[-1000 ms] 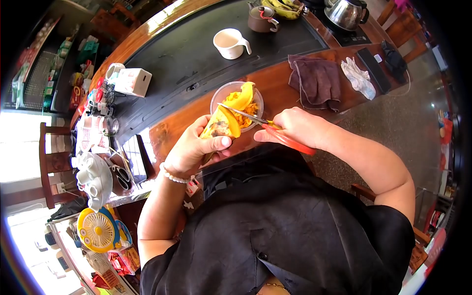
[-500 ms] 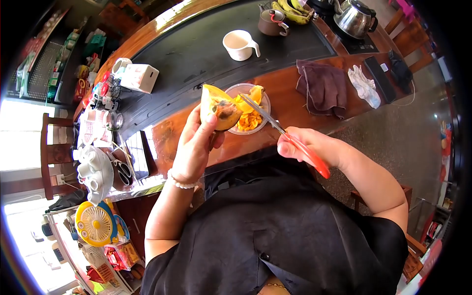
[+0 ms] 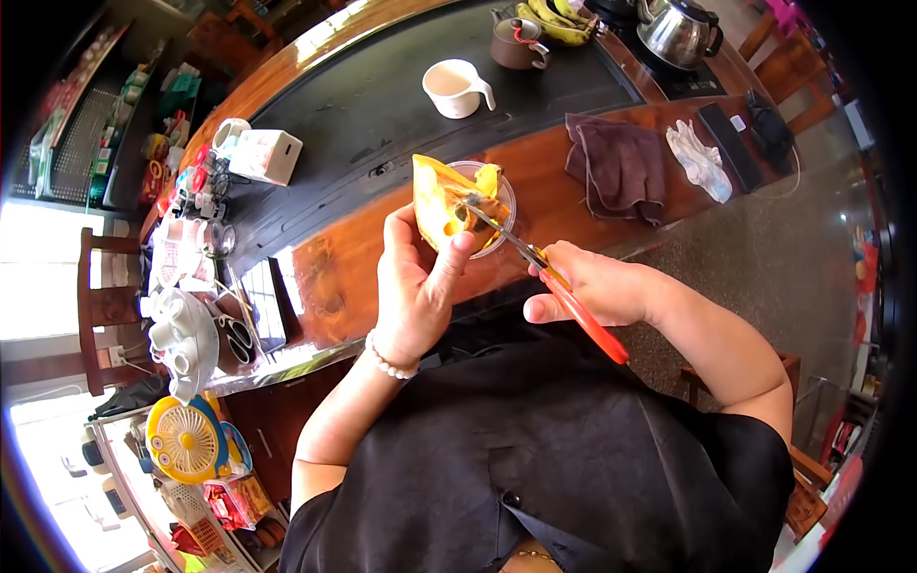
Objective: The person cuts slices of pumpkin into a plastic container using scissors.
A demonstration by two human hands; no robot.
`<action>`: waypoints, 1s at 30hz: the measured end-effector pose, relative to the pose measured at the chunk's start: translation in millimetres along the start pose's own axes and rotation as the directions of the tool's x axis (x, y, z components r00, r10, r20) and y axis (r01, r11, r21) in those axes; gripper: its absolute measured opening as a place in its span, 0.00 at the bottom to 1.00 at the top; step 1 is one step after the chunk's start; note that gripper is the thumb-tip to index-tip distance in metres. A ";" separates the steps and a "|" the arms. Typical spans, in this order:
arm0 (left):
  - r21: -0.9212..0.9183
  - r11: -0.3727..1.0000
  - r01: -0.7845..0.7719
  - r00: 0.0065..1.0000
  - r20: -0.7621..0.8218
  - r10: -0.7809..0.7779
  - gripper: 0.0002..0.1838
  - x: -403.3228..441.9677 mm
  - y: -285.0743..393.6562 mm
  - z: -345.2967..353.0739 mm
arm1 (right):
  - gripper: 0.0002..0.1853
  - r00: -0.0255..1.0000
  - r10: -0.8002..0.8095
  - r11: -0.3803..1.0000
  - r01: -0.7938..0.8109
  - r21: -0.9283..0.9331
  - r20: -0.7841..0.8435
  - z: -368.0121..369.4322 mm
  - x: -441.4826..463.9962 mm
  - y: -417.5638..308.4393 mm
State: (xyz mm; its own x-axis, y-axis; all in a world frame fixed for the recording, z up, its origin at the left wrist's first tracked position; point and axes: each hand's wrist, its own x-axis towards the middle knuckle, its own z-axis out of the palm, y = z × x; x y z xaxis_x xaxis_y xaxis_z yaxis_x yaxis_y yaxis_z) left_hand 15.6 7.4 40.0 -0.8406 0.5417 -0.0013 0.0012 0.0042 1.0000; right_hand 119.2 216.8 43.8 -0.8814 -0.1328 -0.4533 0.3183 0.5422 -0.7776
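Note:
My left hand grips a yellow-orange piece of fruit or rind with a pointed top and a dark brown patch on its face. I cannot make out its exact kind. Red-handled scissors are in my right hand, with fingers around the handles. The blade tips touch or overlap the dark patch on the piece. Behind it, a round clear plastic tub stands on the wooden table edge, mostly hidden by the piece and my hand. A bit of yellow shows at the tub's top.
Beyond the tub stands a white cup. A brown teapot, bananas and a metal kettle are farther back. To the right lie a brown cloth and a white cloth. A white box is at left.
My left hand has moved right with the yellow-orange piece, which now covers much of the tub. The scissor tips have come onto its dark patch.

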 end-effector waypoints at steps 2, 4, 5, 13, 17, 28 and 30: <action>0.191 0.981 -0.034 0.999 0.002 0.034 0.28 -2.2 -2.8 0.4 | 0.46 1.000 0.003 1.000 -0.003 0.020 0.023 -2.4 0.6 -2.7; 0.271 0.962 -0.035 0.999 0.004 0.035 0.28 -5.4 5.1 4.9 | 0.44 0.999 0.006 0.999 -0.008 0.040 0.046 -1.1 0.6 -4.1; 0.296 0.953 -0.069 0.997 0.000 0.073 0.29 -5.3 3.7 5.1 | 0.42 1.000 -0.008 0.999 0.009 0.049 -0.023 1.6 0.4 -4.3; 0.277 0.961 -0.025 0.996 -0.072 0.047 0.29 0.9 -3.1 -0.5 | 0.34 0.982 -0.064 0.981 0.030 -0.189 -0.175 -4.6 -0.3 -15.0; 0.229 0.973 0.023 0.995 -0.101 0.000 0.30 4.6 -4.0 -7.0 | 0.36 0.990 -0.004 0.990 -0.016 -0.138 -0.143 -7.8 6.4 -19.9; 0.169 0.985 0.031 0.997 -0.076 -0.018 0.26 -5.2 -8.1 -2.5 | 0.37 0.989 -0.056 0.974 0.024 -0.227 -0.136 -14.8 10.7 -29.9; 0.126 0.989 0.077 0.995 -0.069 -0.069 0.22 -4.3 -1.3 -0.6 | 0.37 0.990 -0.049 0.967 0.014 -0.254 -0.132 -11.3 13.4 -23.2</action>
State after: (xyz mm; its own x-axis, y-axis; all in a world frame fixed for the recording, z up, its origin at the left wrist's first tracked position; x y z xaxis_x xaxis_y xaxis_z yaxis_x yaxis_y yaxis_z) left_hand 18.8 4.6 38.7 -0.8738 0.4812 -0.0701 0.0043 0.1519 0.9884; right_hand 96.1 211.8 60.7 -0.9342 -0.0481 -0.3534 0.2073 0.7331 -0.6477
